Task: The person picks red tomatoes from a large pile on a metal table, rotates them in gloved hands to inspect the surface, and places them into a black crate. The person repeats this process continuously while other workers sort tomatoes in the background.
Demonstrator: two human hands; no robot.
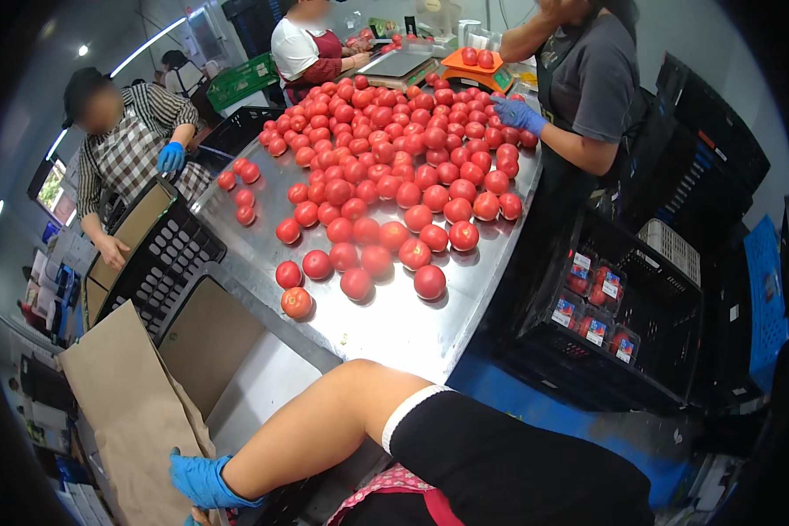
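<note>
My right hand, in a blue glove, grips the edge of brown paper sheets at the lower left. Part of my left hand shows at the bottom edge beside the paper, with bare fingertips and a bit of blue; its grip is hidden. My right arm crosses in front of a metal table. A large spread of loose red tomatoes covers much of the tabletop. Just beyond the paper stands a crate or box lined with brown board.
A co-worker's gloved hand touches tomatoes at right. Another person stands by a black crate at left; a third works behind. An orange scale holds two tomatoes. Packed tomato boxes sit in a black crate.
</note>
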